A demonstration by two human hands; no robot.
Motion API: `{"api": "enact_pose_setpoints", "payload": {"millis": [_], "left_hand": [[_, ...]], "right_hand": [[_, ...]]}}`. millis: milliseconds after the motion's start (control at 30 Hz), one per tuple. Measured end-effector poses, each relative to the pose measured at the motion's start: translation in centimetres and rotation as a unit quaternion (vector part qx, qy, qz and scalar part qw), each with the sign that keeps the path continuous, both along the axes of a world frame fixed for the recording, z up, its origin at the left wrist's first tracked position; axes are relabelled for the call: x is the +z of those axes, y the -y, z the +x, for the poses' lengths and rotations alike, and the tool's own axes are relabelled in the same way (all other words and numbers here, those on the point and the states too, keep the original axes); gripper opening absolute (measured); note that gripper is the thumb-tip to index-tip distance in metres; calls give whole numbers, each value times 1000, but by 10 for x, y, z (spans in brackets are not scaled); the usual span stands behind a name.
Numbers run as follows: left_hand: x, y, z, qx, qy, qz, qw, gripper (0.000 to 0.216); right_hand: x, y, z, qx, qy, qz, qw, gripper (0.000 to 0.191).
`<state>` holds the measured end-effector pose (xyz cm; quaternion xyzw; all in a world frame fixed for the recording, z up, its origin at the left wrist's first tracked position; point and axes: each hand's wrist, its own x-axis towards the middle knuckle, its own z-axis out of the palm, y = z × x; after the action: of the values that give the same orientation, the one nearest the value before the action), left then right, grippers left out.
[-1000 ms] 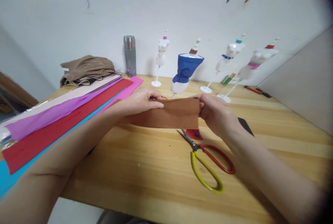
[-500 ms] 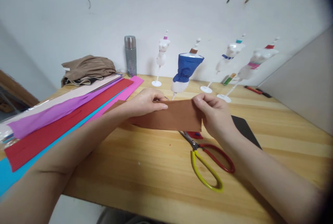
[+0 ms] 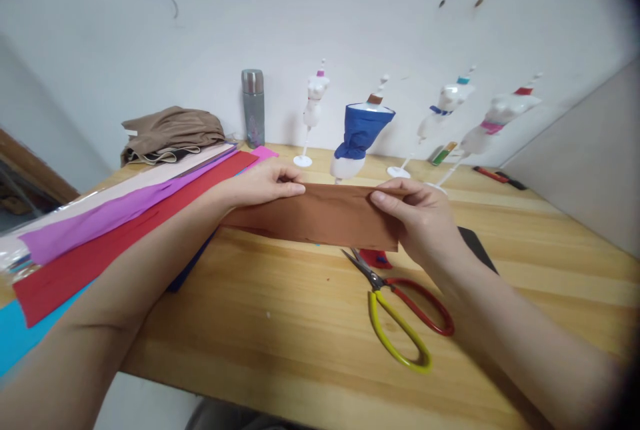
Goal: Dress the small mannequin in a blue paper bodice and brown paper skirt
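Note:
Both my hands hold a long strip of brown crepe paper stretched just above the wooden table. My left hand pinches the strip's upper edge near its left part, thumb and fingers closed on it. My right hand grips the right end, thumb on top. Scissors with one red and one yellow handle lie on the table just below the strip, blades shut and pointing toward it.
Long crepe sheets in red, purple, pink and blue lie at the left. Several small white mannequins stand at the back, one in a blue wrap. A grey flask, folded brown cloth and a dark pad are nearby.
The brown strip has been drawn out longer between my hands. My left hand slid left along its top edge, and my right hand shifted slightly right and lower.

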<state>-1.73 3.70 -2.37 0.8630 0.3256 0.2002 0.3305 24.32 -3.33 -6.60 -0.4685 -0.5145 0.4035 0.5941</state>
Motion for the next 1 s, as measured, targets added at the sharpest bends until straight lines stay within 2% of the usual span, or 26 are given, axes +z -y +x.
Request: {"api": "enact_pose_setpoints", "payload": {"millis": [133, 267, 367, 500, 667, 867, 933, 1000], "left_hand": [[6, -3, -8, 30, -7, -10, 999, 24], [19, 5, -11, 56, -45, 19, 997, 25], [26, 11, -10, 51, -65, 32, 996, 25], [27, 14, -11, 52, -50, 15, 997, 40], [29, 11, -17, 29, -50, 8, 998, 36], [28, 3, -26, -23, -146, 63, 987, 19], [24, 0, -26, -13, -180, 107, 978, 15], [18, -2, -24, 28, -211, 173, 962, 16]], "right_hand": [[-2, -1, 2, 28, 19, -4, 999, 33], [-5, -2, 1, 38, -3, -22, 999, 32], [-8, -3, 0, 34, -17, -30, 999, 30], [-10, -5, 0, 38, -1, -24, 999, 29], [-11, -7, 3, 45, 16, -23, 999, 29], [-15, -10, 8, 50, 70, 6, 996, 31], [-16, -10, 7, 50, 83, 11, 995, 32], [-15, -9, 6, 64, 104, 13, 992, 32]]}}
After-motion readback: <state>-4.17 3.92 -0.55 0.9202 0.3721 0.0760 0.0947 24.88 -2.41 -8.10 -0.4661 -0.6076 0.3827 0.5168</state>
